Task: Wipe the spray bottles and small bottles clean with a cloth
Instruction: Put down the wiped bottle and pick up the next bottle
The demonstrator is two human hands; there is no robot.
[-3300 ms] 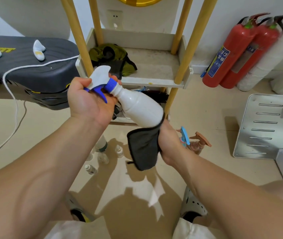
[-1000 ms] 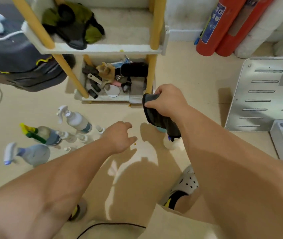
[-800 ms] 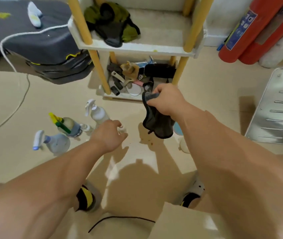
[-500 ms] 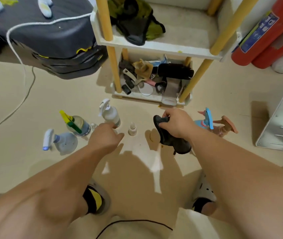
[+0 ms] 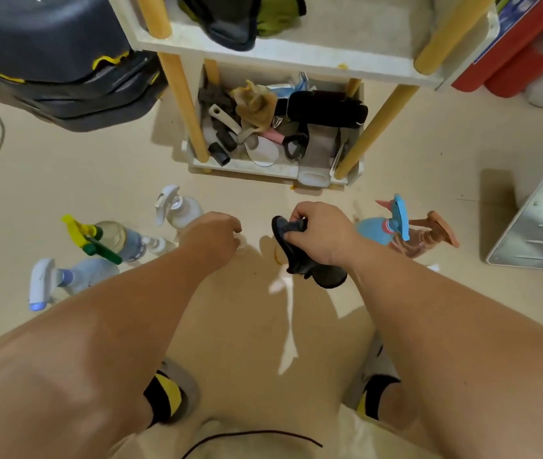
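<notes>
Fetching step, seemingly: in front of the shelf rack [image 5: 296, 56] the left hand [image 5: 212, 235] curls over a small bottle [image 5: 241, 241] (pinched or not, I cannot tell), the right hand [image 5: 321, 235] clutches the cloth [image 5: 300, 263]; next, lift and wipe.

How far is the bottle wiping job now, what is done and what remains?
Done: cannot tell; the blue spray bottle and brown spray bottle stand apart on the right, perhaps finished. In hand: right hand grips the cloth, left hand reaches a small bottle. Left: probably the three spray bottles at left.
</notes>
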